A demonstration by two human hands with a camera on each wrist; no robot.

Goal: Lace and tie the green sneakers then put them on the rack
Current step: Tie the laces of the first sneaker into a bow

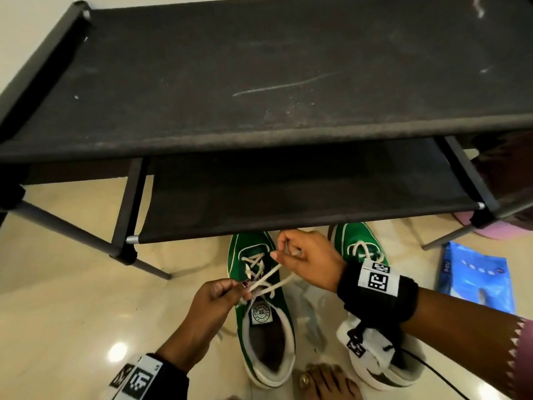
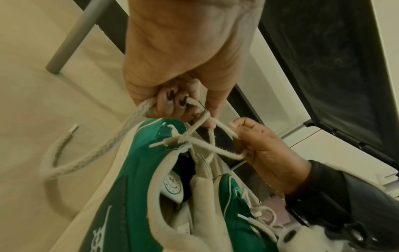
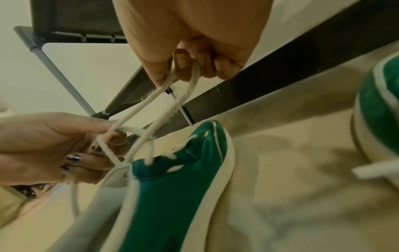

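Two green sneakers stand on the floor in front of the black rack (image 1: 259,131). The left sneaker (image 1: 261,321) is laced with a cream lace (image 1: 266,280) whose ends cross above its tongue. My left hand (image 1: 230,287) pinches one loop of the lace (image 2: 194,105) at the crossing. My right hand (image 1: 291,252) grips the other loop of the lace (image 3: 183,85) and holds it up and to the right. A loose lace end (image 2: 60,153) trails on the floor. The right sneaker (image 1: 360,249) lies beyond my right wrist, partly hidden by it.
The rack's lower shelf (image 1: 288,194) overhangs the sneakers' toes, with metal legs (image 1: 72,232) to the left. A blue packet (image 1: 476,275) lies on the floor at the right. A bare foot (image 1: 326,382) is just behind the sneakers. A pink item (image 1: 499,229) sits under the rack's right corner.
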